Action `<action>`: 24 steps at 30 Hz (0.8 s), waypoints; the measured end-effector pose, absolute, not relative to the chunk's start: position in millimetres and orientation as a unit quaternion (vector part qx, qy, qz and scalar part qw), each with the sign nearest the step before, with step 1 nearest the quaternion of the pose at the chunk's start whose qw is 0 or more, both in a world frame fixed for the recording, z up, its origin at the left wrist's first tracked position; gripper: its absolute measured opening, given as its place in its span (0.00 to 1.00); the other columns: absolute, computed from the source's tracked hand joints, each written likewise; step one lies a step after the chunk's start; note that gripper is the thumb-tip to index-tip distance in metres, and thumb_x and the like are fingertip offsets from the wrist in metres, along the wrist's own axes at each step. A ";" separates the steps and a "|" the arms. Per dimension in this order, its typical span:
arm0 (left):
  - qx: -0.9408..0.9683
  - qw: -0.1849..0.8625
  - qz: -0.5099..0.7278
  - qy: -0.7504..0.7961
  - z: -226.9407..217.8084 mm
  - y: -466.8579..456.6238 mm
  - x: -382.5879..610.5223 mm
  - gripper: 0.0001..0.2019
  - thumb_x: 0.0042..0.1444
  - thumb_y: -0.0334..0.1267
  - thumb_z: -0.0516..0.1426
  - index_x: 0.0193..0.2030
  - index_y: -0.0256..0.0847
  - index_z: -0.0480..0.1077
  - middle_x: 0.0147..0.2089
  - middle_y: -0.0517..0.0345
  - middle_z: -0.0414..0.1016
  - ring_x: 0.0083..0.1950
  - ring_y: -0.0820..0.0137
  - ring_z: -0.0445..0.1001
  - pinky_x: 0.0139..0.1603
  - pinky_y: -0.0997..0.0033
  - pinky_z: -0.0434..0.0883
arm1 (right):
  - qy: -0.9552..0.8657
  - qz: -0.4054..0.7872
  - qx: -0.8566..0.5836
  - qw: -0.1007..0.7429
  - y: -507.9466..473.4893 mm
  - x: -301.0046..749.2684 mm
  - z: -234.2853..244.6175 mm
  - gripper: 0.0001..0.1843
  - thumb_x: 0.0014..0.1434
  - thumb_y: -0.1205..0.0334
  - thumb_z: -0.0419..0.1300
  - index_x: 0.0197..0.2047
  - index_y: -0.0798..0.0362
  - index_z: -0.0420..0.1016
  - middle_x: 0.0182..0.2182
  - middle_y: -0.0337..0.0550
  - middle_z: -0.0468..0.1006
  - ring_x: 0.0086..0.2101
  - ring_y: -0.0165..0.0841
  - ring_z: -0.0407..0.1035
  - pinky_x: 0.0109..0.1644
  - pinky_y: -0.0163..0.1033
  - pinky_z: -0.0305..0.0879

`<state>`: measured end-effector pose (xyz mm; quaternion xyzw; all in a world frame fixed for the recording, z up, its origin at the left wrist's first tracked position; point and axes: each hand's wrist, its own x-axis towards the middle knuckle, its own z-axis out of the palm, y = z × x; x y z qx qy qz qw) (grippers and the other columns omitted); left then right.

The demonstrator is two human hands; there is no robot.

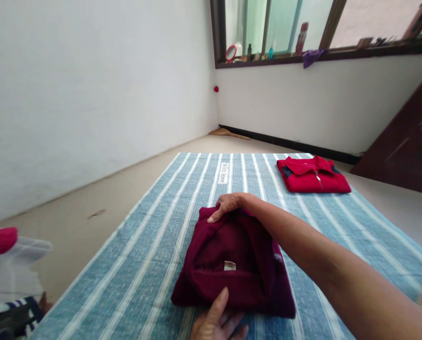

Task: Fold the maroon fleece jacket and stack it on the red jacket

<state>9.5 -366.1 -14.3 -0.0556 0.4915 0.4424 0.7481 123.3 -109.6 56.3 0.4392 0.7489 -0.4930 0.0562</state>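
At the far left edge of the view, off the mat, lies a pile of clothes: a red piece on top, white cloth under it, and a dark striped piece at the bottom corner. The beige floor runs from there to the white wall.

A blue striped mat is spread on the floor and carries everything else. Near its front edge, about midway across, sits a maroon garment, folded into a thick bundle with a small white label showing on its upper face.

The left hand rests at the garment's near edge, palm down and fingers spread flat on the mat, thumb raised and touching the cloth; it grips nothing. The right hand reaches across from the right, its forearm lying over the garment's right side. Its fingers are curled over the far edge of the bundle, pressing on the fold; whether they pinch the cloth or only press on it cannot be told.

A small white tag with printing lies on the mat near its far edge. Toward the mat's far right corner, well apart from the hands, lies a folded red jacket with a zip and dark collar lining.
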 end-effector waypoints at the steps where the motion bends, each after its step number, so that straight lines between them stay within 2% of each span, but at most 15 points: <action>1: -0.051 0.738 0.452 0.498 -8.0 -364.5 13.8 0.27 0.51 0.41 0.59 0.57 0.41 0.59 0.46 0.44 0.77 0.44 0.54 0.78 0.45 0.53 0.73 | 0.744 -0.498 0.444 0.048 -111.7 124.4 57.4 0.30 0.29 0.41 0.72 0.30 0.56 0.78 0.28 0.39 0.76 0.28 0.32 0.68 0.32 0.35 0.63; 4: -0.013 0.703 0.500 0.505 14.1 -360.3 22.1 0.26 0.52 0.38 0.59 0.58 0.44 0.60 0.46 0.49 0.77 0.45 0.57 0.77 0.44 0.56 0.74 | 0.721 -0.512 0.466 0.005 -119.6 132.3 59.9 0.30 0.31 0.42 0.71 0.29 0.61 0.76 0.24 0.39 0.73 0.26 0.29 0.66 0.30 0.34 0.60; 7: 0.046 0.643 0.536 0.545 35.6 -352.0 12.5 0.22 0.51 0.35 0.60 0.54 0.41 0.66 0.44 0.51 0.79 0.43 0.59 0.78 0.42 0.60 0.76 | 0.682 -0.531 0.499 -0.061 -131.2 147.5 62.4 0.30 0.38 0.41 0.68 0.28 0.65 0.73 0.21 0.37 0.70 0.24 0.26 0.64 0.28 0.32 0.56; 11: 0.164 0.618 0.503 0.582 63.9 -317.7 -28.3 0.14 0.51 0.33 0.60 0.45 0.33 0.72 0.39 0.48 0.80 0.38 0.62 0.79 0.40 0.65 0.77 | 0.557 -0.575 0.565 -0.201 -159.5 171.9 64.4 0.27 0.39 0.44 0.69 0.29 0.60 0.70 0.22 0.39 0.71 0.23 0.27 0.65 0.25 0.31 0.58; 12: 0.202 0.627 0.480 0.579 71.4 -304.8 -39.6 0.13 0.50 0.32 0.60 0.44 0.32 0.72 0.38 0.48 0.80 0.37 0.63 0.79 0.40 0.66 0.77 | 0.524 -0.582 0.578 -0.228 -169.8 177.3 63.3 0.26 0.39 0.44 0.70 0.29 0.58 0.69 0.22 0.39 0.71 0.22 0.27 0.64 0.23 0.31 0.58; 16: 0.347 0.629 0.352 0.600 97.8 -247.7 -69.7 0.12 0.48 0.36 0.62 0.38 0.32 0.73 0.30 0.51 0.80 0.27 0.66 0.77 0.29 0.71 0.75 | 0.421 -0.619 0.598 -0.286 -219.7 191.5 45.9 0.21 0.47 0.44 0.65 0.28 0.53 0.65 0.17 0.37 0.68 0.17 0.28 0.62 0.19 0.33 0.61; 19: 0.444 0.644 0.224 0.581 107.1 -209.4 -69.0 0.12 0.45 0.37 0.64 0.35 0.32 0.74 0.29 0.50 0.80 0.26 0.67 0.76 0.28 0.72 0.73 | 0.359 -0.635 0.609 -0.311 -257.9 194.4 26.5 0.22 0.49 0.40 0.61 0.27 0.52 0.64 0.15 0.34 0.64 0.16 0.28 0.61 0.22 0.37 0.65; 21: 0.489 0.643 0.153 0.569 108.6 -188.7 -59.6 0.14 0.42 0.38 0.65 0.34 0.32 0.75 0.29 0.51 0.79 0.25 0.67 0.75 0.28 0.70 0.73 | 0.250 -0.669 0.595 -0.367 -281.6 194.3 17.4 0.23 0.44 0.41 0.66 0.30 0.53 0.67 0.16 0.36 0.68 0.17 0.30 0.63 0.23 0.40 0.67; 24: 0.531 0.643 0.064 0.549 106.5 -164.9 -39.1 0.15 0.39 0.40 0.66 0.33 0.33 0.76 0.28 0.51 0.79 0.26 0.65 0.74 0.30 0.67 0.73 | 0.157 -0.697 0.570 -0.406 -315.4 194.2 9.8 0.29 0.40 0.42 0.69 0.41 0.52 0.72 0.26 0.43 0.77 0.22 0.34 0.70 0.27 0.41 0.70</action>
